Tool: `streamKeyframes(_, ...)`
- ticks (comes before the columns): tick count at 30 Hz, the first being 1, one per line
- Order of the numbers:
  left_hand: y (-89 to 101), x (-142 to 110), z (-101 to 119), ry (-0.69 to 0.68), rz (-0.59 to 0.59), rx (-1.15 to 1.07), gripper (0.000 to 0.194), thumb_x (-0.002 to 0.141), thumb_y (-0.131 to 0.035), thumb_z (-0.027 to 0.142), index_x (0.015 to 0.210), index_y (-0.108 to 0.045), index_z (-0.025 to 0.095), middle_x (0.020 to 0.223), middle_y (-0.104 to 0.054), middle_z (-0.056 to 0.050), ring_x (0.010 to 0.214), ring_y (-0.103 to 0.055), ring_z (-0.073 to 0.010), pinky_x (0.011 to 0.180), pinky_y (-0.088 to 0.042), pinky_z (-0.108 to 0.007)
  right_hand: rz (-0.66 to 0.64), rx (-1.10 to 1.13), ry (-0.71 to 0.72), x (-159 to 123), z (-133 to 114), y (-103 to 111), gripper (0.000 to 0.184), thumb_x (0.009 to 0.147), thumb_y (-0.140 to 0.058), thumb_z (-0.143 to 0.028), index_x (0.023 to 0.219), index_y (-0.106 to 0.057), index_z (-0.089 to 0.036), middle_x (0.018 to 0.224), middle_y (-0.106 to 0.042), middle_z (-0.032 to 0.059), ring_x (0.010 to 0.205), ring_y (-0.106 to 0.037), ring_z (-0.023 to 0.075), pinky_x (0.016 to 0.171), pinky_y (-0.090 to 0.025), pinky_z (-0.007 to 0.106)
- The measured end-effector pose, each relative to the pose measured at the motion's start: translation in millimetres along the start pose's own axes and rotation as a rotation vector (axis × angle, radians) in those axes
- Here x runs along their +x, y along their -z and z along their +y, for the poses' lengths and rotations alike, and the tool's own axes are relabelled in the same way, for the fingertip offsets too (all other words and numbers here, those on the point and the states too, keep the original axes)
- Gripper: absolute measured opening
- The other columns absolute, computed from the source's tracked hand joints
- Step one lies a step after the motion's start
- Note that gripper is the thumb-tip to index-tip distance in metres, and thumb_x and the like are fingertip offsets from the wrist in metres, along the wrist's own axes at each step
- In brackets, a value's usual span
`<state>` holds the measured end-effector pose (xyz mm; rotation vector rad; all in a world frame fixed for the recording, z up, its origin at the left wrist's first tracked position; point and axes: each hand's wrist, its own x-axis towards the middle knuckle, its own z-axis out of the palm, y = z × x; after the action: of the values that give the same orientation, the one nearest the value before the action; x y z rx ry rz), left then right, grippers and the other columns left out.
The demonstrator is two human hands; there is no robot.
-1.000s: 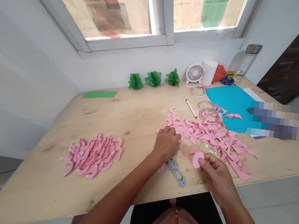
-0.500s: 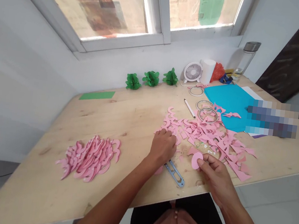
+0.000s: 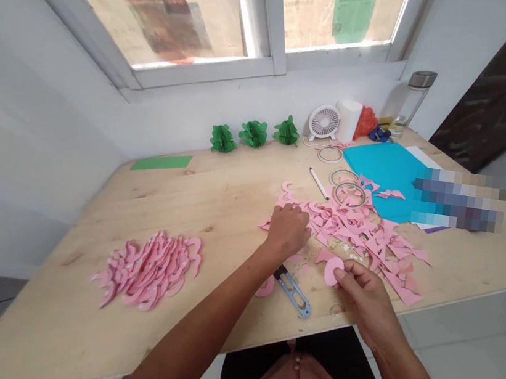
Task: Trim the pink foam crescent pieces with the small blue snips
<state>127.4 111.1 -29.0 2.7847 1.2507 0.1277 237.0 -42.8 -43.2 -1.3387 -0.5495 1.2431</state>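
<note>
My right hand (image 3: 363,291) pinches a pink paper oval (image 3: 332,271) between thumb and fingers, just above the table near its front edge. My left hand (image 3: 288,234) is back-up at the left side of a spread of pink paper scraps (image 3: 342,220). Its fingers curl down among them, and whatever is under the fingertips is hidden. Below the left wrist lie light-blue thread snips (image 3: 295,293), partly covered by that wrist. A curved pink paper piece (image 3: 265,287) shows beside the left forearm. Farther left rests a heap of pink crescent-shaped paper pieces (image 3: 153,269).
Tape rolls (image 3: 350,194) and a white pen (image 3: 319,184) lie behind the scraps. Blue sheets (image 3: 377,168) are at the right. Along the wall stand green paper shapes (image 3: 253,133), a small fan (image 3: 324,122) and a glass bottle (image 3: 413,105). A green strip (image 3: 162,162) lies back left.
My left hand has moved away from me and slightly right, deeper into the scraps, uncovering more of the snips and the curved piece. My right hand keeps the oval in nearly the same place.
</note>
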Motion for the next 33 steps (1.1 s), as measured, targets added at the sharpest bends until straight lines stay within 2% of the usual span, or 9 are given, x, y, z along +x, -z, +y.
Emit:
streamKeyframes(8, -4.3, 1, 6, -0.024, -0.035, -0.01, 0.016, 0.08, -0.054, 0.023, 0.084, -0.067, 0.015, 0.097, -0.068, -0.014, 0.104, -0.053, -0.0307, 0.088, -0.036, -0.044, -0.018, 0.007, -0.016, 2, -1, -1, 0.032, 0.07, -0.073, -0.043, 0.067, -0.056, -0.017, 0.063, -0.046, -0.0042, 0.061, -0.037, 0.0094, 0.056, -0.027, 0.022)
streamKeyframes(15, -6.5, -1, -1, 0.038, -0.022, -0.147, 0.01, 0.077, -0.056, 0.02, 0.076, -0.066, 0.019, 0.086, -0.07, -0.007, 0.092, -0.058, -0.0258, 0.082, -0.041, -0.039, -0.001, -0.006, -0.031, 2, 0, -1, 0.032, 0.068, -0.074, -0.045, 0.067, -0.056, -0.017, 0.064, -0.047, -0.0034, 0.06, -0.039, 0.0104, 0.056, -0.03, 0.023)
streamKeyframes(22, 3.4, -31, -3, 0.07, 0.063, -0.366, 0.009, 0.077, -0.059, 0.021, 0.084, -0.065, 0.021, 0.085, -0.07, -0.001, 0.087, -0.061, -0.0184, 0.079, -0.046, -0.031, 0.018, -0.07, 0.024, 5, -1, -1, 0.027, 0.072, -0.07, -0.044, 0.071, -0.061, -0.019, 0.065, -0.051, -0.0017, 0.061, -0.042, 0.0124, 0.055, -0.034, 0.024)
streamKeyframes(26, 1.4, -43, -3, 0.091, 0.099, -0.402, 0.009, 0.077, -0.059, 0.018, 0.083, -0.065, 0.021, 0.086, -0.071, -0.001, 0.087, -0.061, -0.0191, 0.081, -0.045, -0.032, 0.013, -0.098, 0.04, 6, -2, -6, 0.026, 0.072, -0.07, -0.044, 0.069, -0.061, -0.019, 0.064, -0.051, -0.002, 0.06, -0.043, 0.0121, 0.055, -0.035, 0.024)
streamKeyframes(29, -2.7, -36, -5, 0.118, 0.125, -0.37, 0.013, 0.08, -0.056, 0.018, 0.088, -0.065, 0.02, 0.091, -0.071, -0.004, 0.093, -0.06, -0.0219, 0.085, -0.044, -0.037, 0.011, -0.108, 0.078, 5, -3, -11, 0.026, 0.072, -0.07, -0.043, 0.068, -0.062, -0.018, 0.063, -0.052, -0.0017, 0.062, -0.044, 0.0121, 0.057, -0.035, 0.024)
streamKeyframes(33, -6.9, -12, -3, 0.084, 0.109, -0.307, 0.02, 0.079, -0.054, 0.019, 0.095, -0.066, 0.02, 0.097, -0.07, -0.006, 0.098, -0.058, -0.0249, 0.088, -0.041, -0.041, 0.015, -0.125, 0.095, 3, -5, -12, 0.025, 0.072, -0.07, -0.042, 0.071, -0.064, -0.018, 0.065, -0.052, -0.0014, 0.063, -0.044, 0.0126, 0.059, -0.036, 0.025)
